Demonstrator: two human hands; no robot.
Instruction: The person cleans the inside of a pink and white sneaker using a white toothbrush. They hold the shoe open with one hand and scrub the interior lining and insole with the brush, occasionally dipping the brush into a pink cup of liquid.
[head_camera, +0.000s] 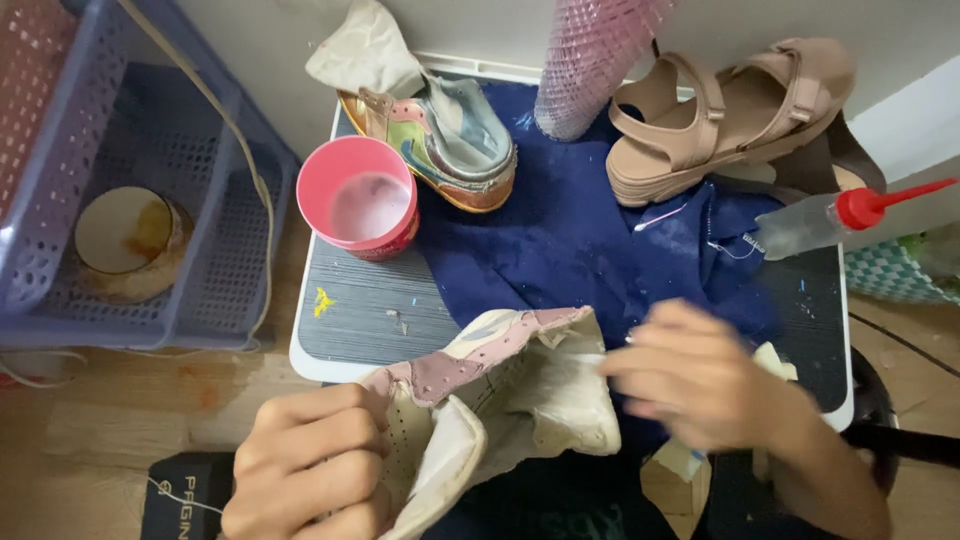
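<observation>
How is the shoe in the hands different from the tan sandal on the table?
The shoe is cream and pink with tiny holes, gripped by the left hand; the tan sandal is plain with open straps, lying untouched. The right hand meets the shoe. Both are footwear.

Even soft indoor light, faint shadows; right hand (690, 375) motion-blurred.
</observation>
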